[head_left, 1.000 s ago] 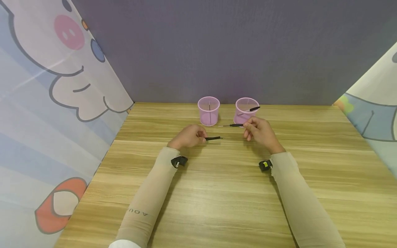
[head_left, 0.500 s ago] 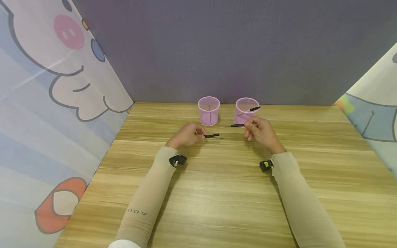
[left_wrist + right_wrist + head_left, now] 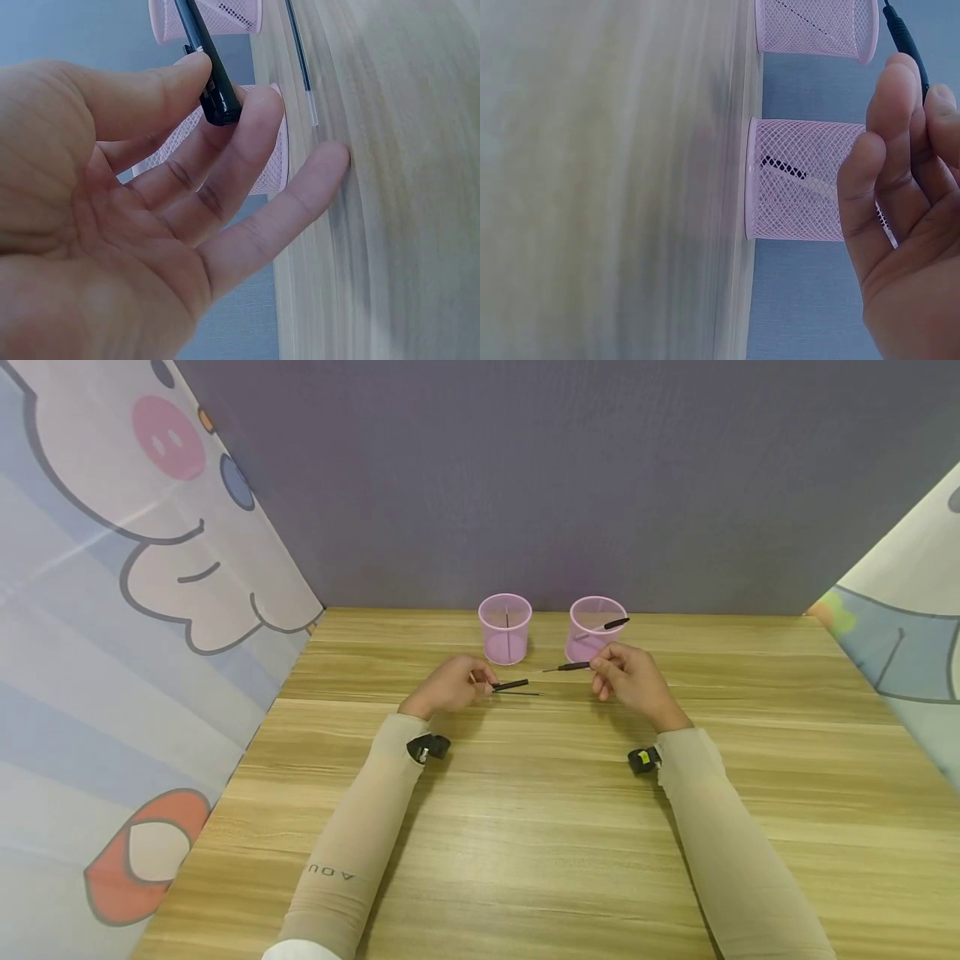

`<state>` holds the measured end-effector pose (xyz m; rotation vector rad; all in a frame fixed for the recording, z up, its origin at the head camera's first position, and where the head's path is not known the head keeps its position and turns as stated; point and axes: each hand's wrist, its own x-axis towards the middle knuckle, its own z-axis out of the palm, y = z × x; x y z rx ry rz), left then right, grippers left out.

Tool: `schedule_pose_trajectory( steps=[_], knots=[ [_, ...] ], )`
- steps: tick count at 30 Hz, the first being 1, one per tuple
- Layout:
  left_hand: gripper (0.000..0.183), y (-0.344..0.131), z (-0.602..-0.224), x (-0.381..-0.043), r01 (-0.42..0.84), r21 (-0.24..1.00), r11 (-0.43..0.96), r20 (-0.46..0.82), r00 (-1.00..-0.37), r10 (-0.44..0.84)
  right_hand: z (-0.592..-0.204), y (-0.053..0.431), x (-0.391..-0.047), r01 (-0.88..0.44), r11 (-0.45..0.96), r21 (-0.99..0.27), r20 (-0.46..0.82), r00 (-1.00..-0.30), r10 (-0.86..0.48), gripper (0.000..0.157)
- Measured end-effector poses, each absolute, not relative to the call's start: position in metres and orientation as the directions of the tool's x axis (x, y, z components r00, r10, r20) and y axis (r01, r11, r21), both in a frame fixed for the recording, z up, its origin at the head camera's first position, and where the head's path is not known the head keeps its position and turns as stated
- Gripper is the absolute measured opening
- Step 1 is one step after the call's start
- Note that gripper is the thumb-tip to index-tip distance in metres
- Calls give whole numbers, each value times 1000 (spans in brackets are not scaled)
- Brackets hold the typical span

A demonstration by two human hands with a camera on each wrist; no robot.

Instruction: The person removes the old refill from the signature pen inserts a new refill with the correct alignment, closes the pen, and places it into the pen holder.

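My left hand (image 3: 456,685) pinches a black pen barrel (image 3: 217,97) with a clip between thumb and fingers; its free end points right toward the other hand. Just below it in the head view, a thin dark pen refill (image 3: 519,694) with a clear end lies along the table. My right hand (image 3: 628,681) pinches a black pen grip section (image 3: 574,667) between thumb and index finger, in front of the right cup. A thin stem (image 3: 551,671) sticks out of that section toward the left. The two held parts are apart.
Two pink mesh cups stand near the dark back wall. The left cup (image 3: 491,647) has a thin refill in it; the right cup (image 3: 577,647) holds a pen (image 3: 617,623) leaning over its rim. The wooden table (image 3: 525,843) runs forward from them.
My left hand has shifted slightly up and left with the barrel, so the refill below shows apart from it. The part in my right hand has tilted, its stem now pointing lower.
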<state>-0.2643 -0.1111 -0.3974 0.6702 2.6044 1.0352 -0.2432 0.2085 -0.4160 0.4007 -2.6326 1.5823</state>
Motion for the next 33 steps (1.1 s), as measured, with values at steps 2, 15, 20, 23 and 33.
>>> schedule_pose_trajectory(
  steps=[2, 15, 20, 23, 33],
  knots=[
    [8, -111, -397, -264, 312, 704, 638, -72, -862, 501, -416, 208, -243, -238, 448, -862, 164, -966, -199, 26],
    [8, -112, -399, -266, 307, 722, 620, -62, -864, 500, -415, 207, -244, -227, 467, -855, 138, -966, -217, 22],
    [9, -112, -399, -265, 315, 718, 620, -54, -863, 502, -414, 205, -243, -228, 461, -858, 136, -965, -223, 21],
    [10, -112, -400, -266, 326, 715, 619, -46, -861, 507, -415, 204, -243, -222, 456, -862, 132, -966, -222, 21],
    [10, -110, -401, -267, 344, 700, 626, -38, -857, 513, -417, 203, -244, -228, 481, -847, 127, -964, -233, 21]
  ],
)
